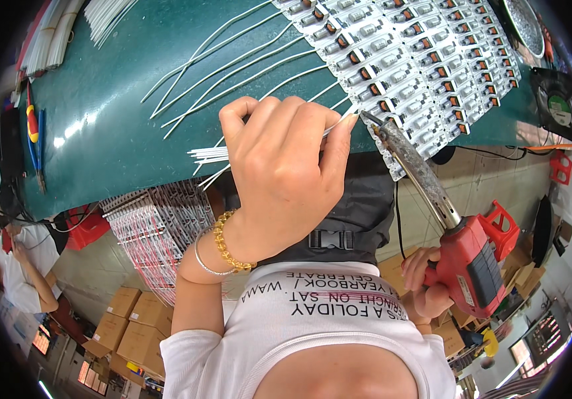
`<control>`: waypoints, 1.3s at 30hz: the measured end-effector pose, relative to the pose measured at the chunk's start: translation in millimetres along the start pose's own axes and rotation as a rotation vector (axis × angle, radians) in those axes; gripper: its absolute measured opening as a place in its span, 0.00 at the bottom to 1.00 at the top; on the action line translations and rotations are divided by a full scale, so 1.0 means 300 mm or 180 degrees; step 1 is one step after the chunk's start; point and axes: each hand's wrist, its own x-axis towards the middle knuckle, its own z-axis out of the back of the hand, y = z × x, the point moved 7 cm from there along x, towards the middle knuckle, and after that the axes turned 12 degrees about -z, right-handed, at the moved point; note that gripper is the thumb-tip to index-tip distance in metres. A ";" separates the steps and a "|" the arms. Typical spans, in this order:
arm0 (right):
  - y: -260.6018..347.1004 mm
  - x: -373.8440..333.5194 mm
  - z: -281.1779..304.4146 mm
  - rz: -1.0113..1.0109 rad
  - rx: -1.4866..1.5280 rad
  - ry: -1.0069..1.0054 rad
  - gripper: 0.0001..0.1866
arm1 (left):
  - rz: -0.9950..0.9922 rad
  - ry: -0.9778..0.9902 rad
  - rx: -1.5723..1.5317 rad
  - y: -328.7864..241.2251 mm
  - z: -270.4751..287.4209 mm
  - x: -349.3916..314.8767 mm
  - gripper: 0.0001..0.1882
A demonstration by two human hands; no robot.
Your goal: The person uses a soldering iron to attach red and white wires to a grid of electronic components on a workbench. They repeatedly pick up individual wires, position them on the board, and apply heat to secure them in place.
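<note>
My left hand [286,146], with two bracelets at its wrist, is closed on a small bunch of white wires [209,155]. Its thumb and forefinger pinch one wire end at the edge of a panel of white circuit boards [399,73] carrying rows of orange-and-black parts. My right hand [427,284] grips the handle of a red soldering gun [473,266]. The gun's long metal barrel slants up to that edge, its tip beside the pinched wire; whether they touch I cannot tell. Other white wires [232,63] stretch left from the panel across the green tabletop [119,126].
Bundles of white wire [50,33] lie far left, above a red-and-yellow screwdriver [31,120] and a blue-handled tool [41,153]. A round metal dish [524,26] and black fan [558,106] are at right. More boards [149,233] hang below the table's front edge. Someone [30,266] sits left.
</note>
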 end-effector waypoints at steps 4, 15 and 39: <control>0.020 -0.011 -0.003 -0.0046 0.0028 -0.0095 0.41 | 0.0044 0.0014 -0.0024 -0.001 0.006 0.008 0.09; -0.186 -0.104 0.226 -0.0266 -0.0058 -0.0544 0.43 | 0.0058 0.0070 0.0048 0.003 0.006 0.001 0.07; -0.056 -0.058 0.081 0.0232 0.0412 0.0119 0.44 | 0.0008 -0.0001 -0.0141 -0.023 -0.003 -0.014 0.07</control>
